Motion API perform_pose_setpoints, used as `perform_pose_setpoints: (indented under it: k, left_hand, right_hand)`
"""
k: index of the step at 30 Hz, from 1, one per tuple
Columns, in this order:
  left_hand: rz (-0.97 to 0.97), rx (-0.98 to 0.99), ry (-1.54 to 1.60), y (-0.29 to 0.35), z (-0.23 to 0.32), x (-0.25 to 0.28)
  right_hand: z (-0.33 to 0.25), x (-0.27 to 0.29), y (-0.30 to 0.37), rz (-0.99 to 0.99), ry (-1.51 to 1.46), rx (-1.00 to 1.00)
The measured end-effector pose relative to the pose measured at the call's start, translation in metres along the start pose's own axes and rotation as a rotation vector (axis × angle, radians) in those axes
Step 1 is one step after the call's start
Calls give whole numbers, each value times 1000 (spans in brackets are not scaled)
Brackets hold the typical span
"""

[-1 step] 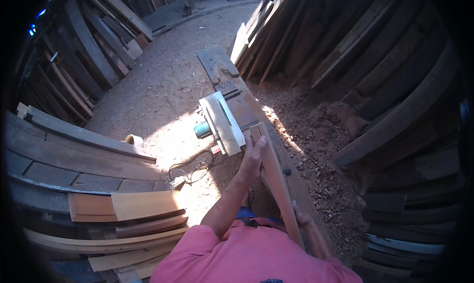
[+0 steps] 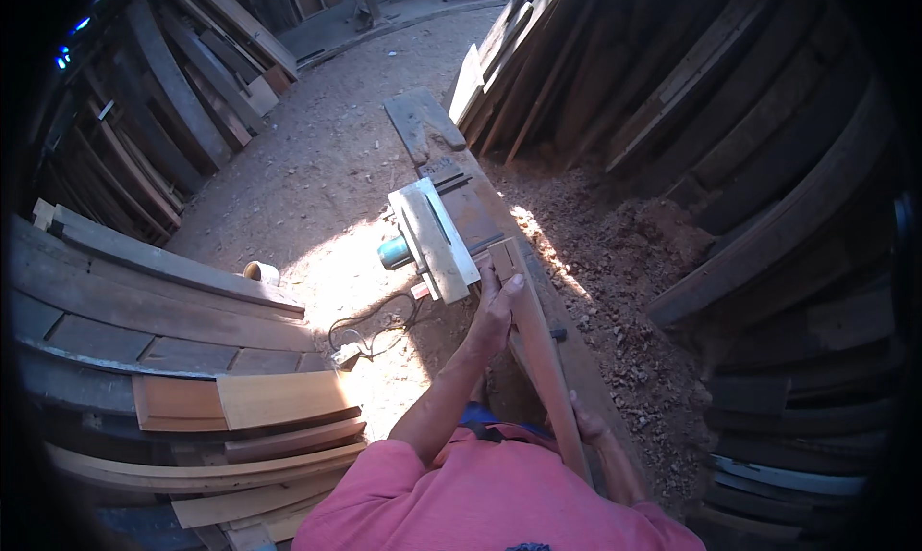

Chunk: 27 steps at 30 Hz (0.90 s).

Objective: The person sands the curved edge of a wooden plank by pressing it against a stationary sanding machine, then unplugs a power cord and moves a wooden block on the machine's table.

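A long wooden board (image 2: 545, 373) runs from my waist to the front of a power tool, its far end just right of the tool. My left hand (image 2: 495, 316) is closed round the board near that far end, with the thumb lying over the top. Further back, my right hand (image 2: 588, 421) lies against the board's right side; its fingers are partly hidden, but it appears to grip the board. The power tool (image 2: 430, 242) has a pale flat plate and a teal motor housing, and sits at the left edge of a worn wooden bench (image 2: 586, 364).
A dark cable (image 2: 370, 320) loops on the ground left of the bench. Wood shavings (image 2: 639, 301) cover the ground to the right. Stacked planks (image 2: 182, 292) stand at the left, and leaning boards (image 2: 759, 167) line the right. A pale round tub (image 2: 260, 272) lies beside the left stack.
My left hand has shifted slightly back along the board, its thumb lower, so more of the far end shows. The right hand and the tool look the same.
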<state>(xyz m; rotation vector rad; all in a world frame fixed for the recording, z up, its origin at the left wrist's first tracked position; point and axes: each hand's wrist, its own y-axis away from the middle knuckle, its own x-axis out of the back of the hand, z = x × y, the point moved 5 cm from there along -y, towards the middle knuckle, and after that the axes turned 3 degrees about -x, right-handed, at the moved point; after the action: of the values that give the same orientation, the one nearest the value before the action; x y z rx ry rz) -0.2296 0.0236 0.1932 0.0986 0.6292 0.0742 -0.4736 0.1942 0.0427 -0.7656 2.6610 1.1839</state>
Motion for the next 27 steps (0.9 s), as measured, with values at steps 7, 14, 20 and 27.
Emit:
perform_pose_setpoints:
  k: [7,14,20,27]
  left_hand:
    - [-297,338,-237,91,-113,3]
    - [-109,567,157,87,-118,-24]
    - [-99,437,265,56,-108,-65]
    - [-254,405,412,57,-98,-88]
  right_hand:
    - [-4,24,-14,6,-54,8]
    - [-136,-10,104,713,605,435]
    - [-31,-50,92,-88,-248,207]
    - [-97,2,109,477,-1064,917]
